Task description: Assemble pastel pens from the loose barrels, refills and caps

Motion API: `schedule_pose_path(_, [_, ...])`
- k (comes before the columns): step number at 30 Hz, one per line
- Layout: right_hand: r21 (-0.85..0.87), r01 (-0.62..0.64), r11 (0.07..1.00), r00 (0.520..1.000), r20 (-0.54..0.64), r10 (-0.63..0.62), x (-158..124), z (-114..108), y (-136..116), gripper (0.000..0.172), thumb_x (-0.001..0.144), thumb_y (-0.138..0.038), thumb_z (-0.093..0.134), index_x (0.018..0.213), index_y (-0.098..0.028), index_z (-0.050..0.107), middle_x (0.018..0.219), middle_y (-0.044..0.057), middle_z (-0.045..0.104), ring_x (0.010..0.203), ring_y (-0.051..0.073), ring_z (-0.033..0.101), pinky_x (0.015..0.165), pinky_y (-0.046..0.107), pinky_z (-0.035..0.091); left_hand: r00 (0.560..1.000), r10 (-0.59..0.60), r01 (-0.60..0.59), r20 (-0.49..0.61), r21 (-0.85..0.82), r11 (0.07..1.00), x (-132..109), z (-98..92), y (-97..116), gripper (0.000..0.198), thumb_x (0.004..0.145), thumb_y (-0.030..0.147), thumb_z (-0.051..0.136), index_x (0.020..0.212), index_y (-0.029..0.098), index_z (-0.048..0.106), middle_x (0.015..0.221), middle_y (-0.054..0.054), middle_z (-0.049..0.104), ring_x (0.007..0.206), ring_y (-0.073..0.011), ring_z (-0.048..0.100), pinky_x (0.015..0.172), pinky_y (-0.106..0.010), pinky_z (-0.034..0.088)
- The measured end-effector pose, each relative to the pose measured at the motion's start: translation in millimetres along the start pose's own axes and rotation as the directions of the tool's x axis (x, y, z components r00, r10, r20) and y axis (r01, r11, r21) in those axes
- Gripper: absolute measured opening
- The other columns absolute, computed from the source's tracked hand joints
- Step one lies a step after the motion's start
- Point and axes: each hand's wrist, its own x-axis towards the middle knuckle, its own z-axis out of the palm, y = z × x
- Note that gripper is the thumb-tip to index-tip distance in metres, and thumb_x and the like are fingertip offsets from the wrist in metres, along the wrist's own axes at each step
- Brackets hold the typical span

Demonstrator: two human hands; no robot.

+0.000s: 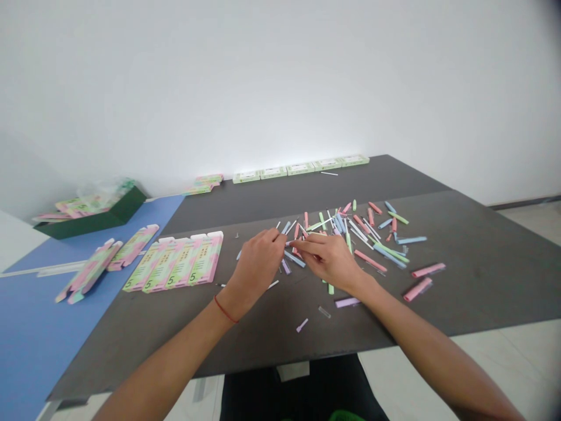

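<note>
My left hand (263,257), with a red string round its wrist, is closed above the dark table mat. Beside it on the right, my right hand (331,257) pinches with thumb and forefinger. The two hands meet at a small pale piece, mostly hidden by the fingers. Around and beyond them lies a loose heap of slim pen-like parts (372,241) in pink, blue, green and white. Nearer me are a small purple piece (301,325), a short clear tube (324,311) and a purple barrel (347,302), partly behind my right wrist.
Several flat printed cartons (179,266) stand in a row at the left, with loose cartons (134,247) beside them. A dark green tray (94,224) holds more cartons and clear plastic. Along the wall runs a line of boxes (300,168). Two pink barrels (418,289) lie right.
</note>
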Motion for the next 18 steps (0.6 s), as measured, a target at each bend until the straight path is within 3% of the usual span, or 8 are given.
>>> schedule_pose_path(5, [-0.049, -0.088, 0.995, 0.994, 0.063, 0.091, 0.0, -0.9, -0.8, 0.029, 0.1, -0.017, 0.056, 0.115, -0.021, 0.081, 0.085, 0.008, 0.077, 0.073, 0.019, 0.067, 0.064, 0.03, 0.04, 0.998, 0.049, -0.048, -0.041, 0.02, 0.999, 0.5, -1.1, -1.1, 0.013, 0.102, 0.016, 0.057, 0.097, 0.016, 0.069, 0.093, -0.008, 0.07, 0.087, -0.0225, 0.066, 0.068, -0.031, 0.045])
schedule_pose_path(8, [-0.055, -0.122, 0.991, 0.988, 0.087, 0.126, 0.0, -1.8, -0.2, 0.03, 0.099, -0.017, 0.056, 0.115, -0.023, 0.081, 0.087, 0.008, 0.077, 0.072, 0.019, 0.066, 0.065, 0.03, 0.039, 0.989, 0.105, -0.109, -0.102, -0.026, 0.994, 0.4, -2.5, -8.5, 0.013, 0.102, 0.02, 0.06, 0.094, 0.017, 0.07, 0.093, -0.008, 0.07, 0.09, -0.0227, 0.064, 0.073, -0.031, 0.046])
schedule_pose_path(12, [-0.003, -0.129, 0.992, 0.987, 0.093, 0.129, 0.3, -0.8, 1.2, 0.028, 0.098, -0.017, 0.059, 0.11, -0.024, 0.082, 0.084, 0.007, 0.075, 0.07, 0.018, 0.064, 0.065, 0.03, 0.039, 0.972, 0.132, -0.172, -0.197, -0.205, 0.963, -0.8, 2.2, -20.7, 0.011, 0.1, 0.027, 0.065, 0.097, 0.019, 0.072, 0.105, -0.008, 0.073, 0.1, -0.0232, 0.065, 0.086, -0.032, 0.049])
schedule_pose_path(18, [0.252, -0.193, 0.948, 0.981, 0.075, 0.18, 2.9, 2.7, 1.3, 0.021, 0.095, -0.017, 0.064, 0.103, -0.022, 0.082, 0.082, 0.005, 0.076, 0.065, 0.016, 0.062, 0.065, 0.029, 0.044, 0.984, 0.033, -0.12, -0.177, -0.506, 0.854, -7.1, 14.7, -23.3, 0.014, 0.1, 0.033, 0.067, 0.101, 0.02, 0.073, 0.096, -0.004, 0.08, 0.082, -0.0183, 0.075, 0.074, -0.026, 0.051])
